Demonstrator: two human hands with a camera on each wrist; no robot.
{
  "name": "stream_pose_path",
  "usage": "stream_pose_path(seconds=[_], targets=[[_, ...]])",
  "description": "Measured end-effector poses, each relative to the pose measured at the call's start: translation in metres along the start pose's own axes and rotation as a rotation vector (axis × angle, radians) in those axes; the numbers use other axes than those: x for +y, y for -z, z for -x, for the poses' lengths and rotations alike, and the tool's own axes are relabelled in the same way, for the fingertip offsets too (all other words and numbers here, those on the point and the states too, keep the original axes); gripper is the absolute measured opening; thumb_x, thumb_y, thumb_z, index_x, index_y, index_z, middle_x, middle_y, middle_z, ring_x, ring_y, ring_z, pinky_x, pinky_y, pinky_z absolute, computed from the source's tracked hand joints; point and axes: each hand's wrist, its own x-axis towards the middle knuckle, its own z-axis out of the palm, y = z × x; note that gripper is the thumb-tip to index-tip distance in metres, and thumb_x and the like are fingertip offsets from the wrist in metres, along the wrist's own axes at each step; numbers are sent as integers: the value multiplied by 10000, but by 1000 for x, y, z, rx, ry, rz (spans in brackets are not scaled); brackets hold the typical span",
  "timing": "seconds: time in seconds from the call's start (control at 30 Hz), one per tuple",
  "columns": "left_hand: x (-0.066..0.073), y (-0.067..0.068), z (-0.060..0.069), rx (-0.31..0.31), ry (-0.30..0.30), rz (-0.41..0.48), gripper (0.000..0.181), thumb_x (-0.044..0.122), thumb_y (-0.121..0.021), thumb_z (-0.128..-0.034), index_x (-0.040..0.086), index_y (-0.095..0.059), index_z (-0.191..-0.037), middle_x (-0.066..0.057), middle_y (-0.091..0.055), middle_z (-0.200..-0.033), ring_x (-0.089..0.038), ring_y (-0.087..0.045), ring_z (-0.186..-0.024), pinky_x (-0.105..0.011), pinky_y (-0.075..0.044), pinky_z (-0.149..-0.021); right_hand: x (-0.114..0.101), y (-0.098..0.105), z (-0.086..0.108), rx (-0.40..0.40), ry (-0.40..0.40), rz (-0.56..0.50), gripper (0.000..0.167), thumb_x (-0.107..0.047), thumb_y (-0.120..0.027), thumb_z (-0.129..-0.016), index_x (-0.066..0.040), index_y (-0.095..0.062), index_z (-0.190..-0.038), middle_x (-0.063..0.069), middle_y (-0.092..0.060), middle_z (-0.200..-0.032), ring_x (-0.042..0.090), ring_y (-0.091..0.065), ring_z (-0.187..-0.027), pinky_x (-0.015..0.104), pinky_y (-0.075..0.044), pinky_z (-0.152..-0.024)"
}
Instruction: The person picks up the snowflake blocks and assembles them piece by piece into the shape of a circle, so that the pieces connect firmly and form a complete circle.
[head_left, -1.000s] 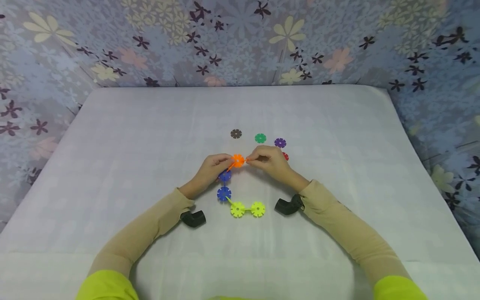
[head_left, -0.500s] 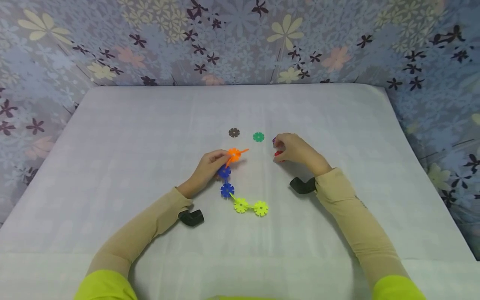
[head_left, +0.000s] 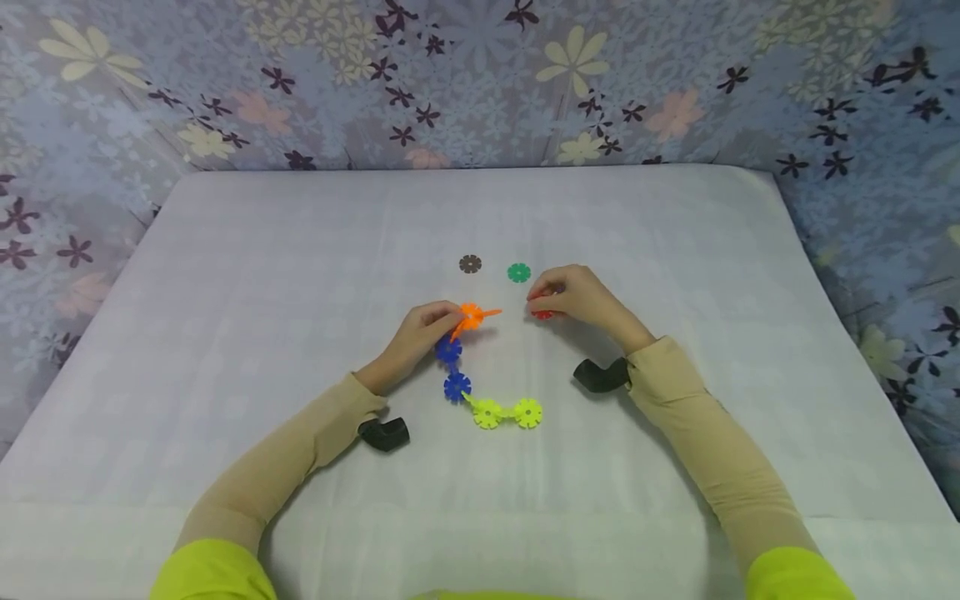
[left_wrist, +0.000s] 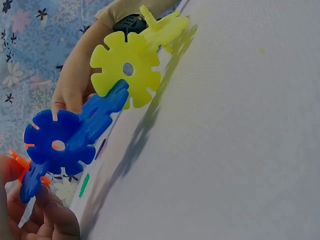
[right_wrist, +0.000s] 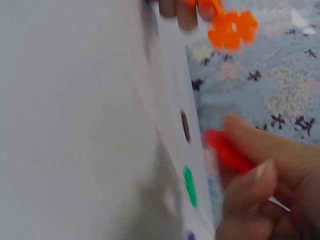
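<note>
My left hand (head_left: 411, 337) pinches the orange end of a chain of slotted flower-shaped discs. An orange disc (head_left: 471, 316) shows beyond the fingertips, with another orange piece standing edge-on from its right side. Blue discs (head_left: 457, 387) and yellow discs (head_left: 528, 412) continue the chain towards the person. In the left wrist view, a blue disc (left_wrist: 57, 145) hangs close to the fingers. To the right, apart from the chain, my right hand (head_left: 583, 297) pinches a red disc (right_wrist: 230, 152) between thumb and fingers; the right wrist view is blurred.
A brown disc (head_left: 470, 264) and a green disc (head_left: 519, 272) lie flat beyond the hands on the white-covered table (head_left: 300, 250). A purple disc (right_wrist: 191, 235) lies near the right hand. Black wrist devices (head_left: 384, 434) sit at both cuffs. A floral backdrop (head_left: 480, 83) rises behind.
My right hand let go of the orange piece, moved right to the red disc, and now brings it slightly left. The left hand keeps its hold; the chain's yellow end swung a little right.
</note>
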Motion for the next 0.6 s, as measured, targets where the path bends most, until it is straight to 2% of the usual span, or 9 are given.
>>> stream_pose_path(seconds=[0.1,0.17,0.27,0.43,0.6], targets=[[1,0,0,11,8,7,203,121,-521,-904,-70,-591,-893,-39,-512,-697,-152,-420,-667,-254,-355,-646,0,-9,-2,-5,49,-195,211,-128,-671,-812,1,-656,-978,92,-621,-818,193,-534,-532,276,-465,-521],[2,0,0,30,26,6,206,127,-528,-902,-66,-598,-881,-32,-510,-683,-143,-416,-659,-248,-356,-639,1,-15,-2,-33,89,-303,248,-91,-632,-838,41,-621,-1048,110,-632,-854,203,-565,-576,292,-486,-563],[2,-1,0,53,45,5,208,129,-534,-897,-62,-600,-848,-22,-500,-646,-134,-414,-629,-243,-357,-621,1,-22,-3,-71,133,-413,287,-49,-594,-855,72,-565,-1114,133,-631,-867,233,-597,-634,328,-498,-622],[2,-2,-1,71,60,-7,188,101,-544,-887,-73,-594,-840,-5,-493,-595,-100,-419,-569,-223,-350,-569,0,-32,-1,-77,135,-512,274,-31,-597,-848,90,-524,-1082,157,-627,-837,244,-605,-645,360,-501,-633],[3,-2,-2,53,81,-17,183,99,-558,-884,-79,-597,-895,2,-561,-618,-69,-458,-546,-199,-350,-528,0,-36,-2,-64,134,-510,242,-33,-607,-842,79,-557,-1051,152,-638,-854,224,-599,-652,338,-497,-641]])
